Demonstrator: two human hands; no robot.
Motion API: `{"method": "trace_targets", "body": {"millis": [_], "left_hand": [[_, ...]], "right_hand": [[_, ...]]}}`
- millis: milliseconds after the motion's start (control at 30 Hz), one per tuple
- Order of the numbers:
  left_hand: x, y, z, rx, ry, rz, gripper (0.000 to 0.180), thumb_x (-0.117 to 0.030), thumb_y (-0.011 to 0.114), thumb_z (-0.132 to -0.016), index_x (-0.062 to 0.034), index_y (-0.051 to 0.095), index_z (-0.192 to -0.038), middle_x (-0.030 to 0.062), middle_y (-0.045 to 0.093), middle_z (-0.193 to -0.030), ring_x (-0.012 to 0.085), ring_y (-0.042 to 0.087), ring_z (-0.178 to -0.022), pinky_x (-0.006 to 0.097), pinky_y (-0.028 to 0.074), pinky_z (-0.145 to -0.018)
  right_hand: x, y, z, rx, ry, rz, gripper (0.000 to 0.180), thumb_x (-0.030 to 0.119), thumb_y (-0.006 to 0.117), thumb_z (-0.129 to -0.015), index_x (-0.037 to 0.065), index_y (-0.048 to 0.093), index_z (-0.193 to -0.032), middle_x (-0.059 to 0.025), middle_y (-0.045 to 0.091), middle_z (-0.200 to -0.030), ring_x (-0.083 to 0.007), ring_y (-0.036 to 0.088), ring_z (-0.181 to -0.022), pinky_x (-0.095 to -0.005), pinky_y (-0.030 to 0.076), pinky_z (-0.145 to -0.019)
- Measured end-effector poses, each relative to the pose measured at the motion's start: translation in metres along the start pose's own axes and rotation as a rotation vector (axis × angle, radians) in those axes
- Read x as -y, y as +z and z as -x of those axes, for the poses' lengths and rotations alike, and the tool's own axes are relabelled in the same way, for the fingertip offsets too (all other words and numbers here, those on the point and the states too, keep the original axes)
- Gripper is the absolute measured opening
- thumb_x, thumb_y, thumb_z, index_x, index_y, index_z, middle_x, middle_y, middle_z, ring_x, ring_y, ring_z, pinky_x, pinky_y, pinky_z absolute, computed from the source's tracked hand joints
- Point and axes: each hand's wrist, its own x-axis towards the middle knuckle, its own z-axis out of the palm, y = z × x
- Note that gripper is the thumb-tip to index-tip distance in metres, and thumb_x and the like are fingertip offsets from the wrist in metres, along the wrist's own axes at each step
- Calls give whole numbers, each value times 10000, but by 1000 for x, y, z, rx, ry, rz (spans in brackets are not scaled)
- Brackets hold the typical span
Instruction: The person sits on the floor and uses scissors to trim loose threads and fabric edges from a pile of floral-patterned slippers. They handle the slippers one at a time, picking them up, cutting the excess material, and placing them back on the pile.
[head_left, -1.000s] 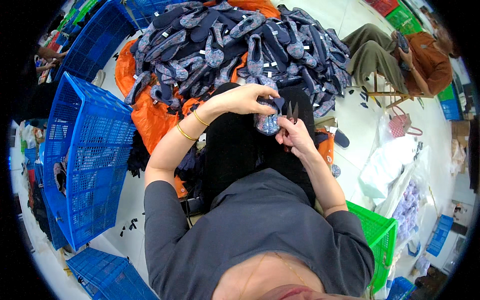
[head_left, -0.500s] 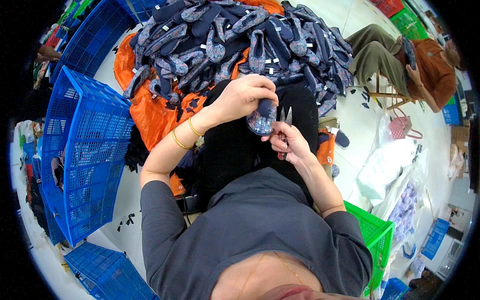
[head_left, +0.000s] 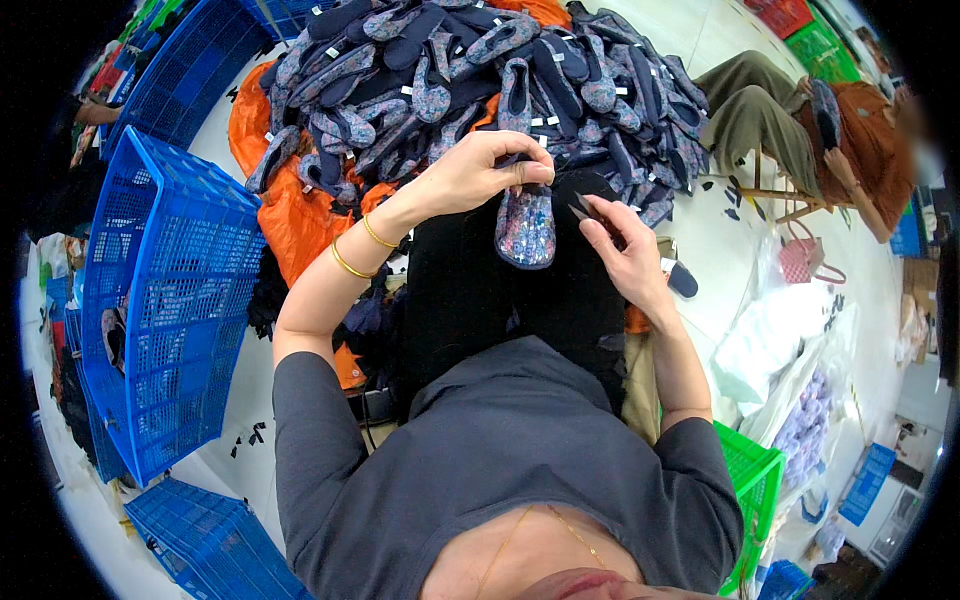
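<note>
My left hand point(head_left: 490, 172) is closed on the upper end of a dark blue slipper point(head_left: 527, 228). The slipper hangs above my lap, its speckled blue and pink toe downward. My fingers and the angle hide its opening. Just to the right, my right hand point(head_left: 628, 250) is closed around scissors point(head_left: 583, 207). Their pointed blades reach toward the slipper, apart from it, and the handles are mostly hidden in my fingers. Beyond both hands rises a big pile of similar slippers point(head_left: 515, 95), many with small white tags.
An orange sheet point(head_left: 290, 240) lies under the pile. Blue crates point(head_left: 190, 330) stand at left, and a green crate point(head_left: 750, 470) is near my right elbow. At far right, a seated person point(head_left: 850, 130) handles a slipper. A pink checked bag point(head_left: 797, 258) and white plastic bags point(head_left: 770, 330) lie below.
My left hand has lifted slightly, and the slipper now hangs with its speckled top showing. My right hand has moved up and right with the scissors, away from the slipper.
</note>
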Motion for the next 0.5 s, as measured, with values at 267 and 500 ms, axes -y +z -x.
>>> {"method": "trace_targets", "body": {"millis": [267, 500], "left_hand": [[-11, 0, -7, 6, 285, -302, 128, -109, 674, -880, -3, 658, -950, 69, 666, -887, 164, 625, -826, 291, 499, -757], [-15, -2, -12, 48, 327, -357, 118, -55, 676, -851, -4, 660, -956, 98, 666, -894, 207, 647, -847, 314, 511, -769]], "right_hand": [[19, 3, -32, 28, -313, 179, 337, 226, 745, -828, 13, 608, -1050, -115, 625, -858, -214, 638, -678, -312, 512, -613], [21, 9, -49, 100, -385, 240, 332, 257, 739, -823, 26, 600, -1017, -121, 640, -834, -281, 649, -684, -356, 512, -607]]}}
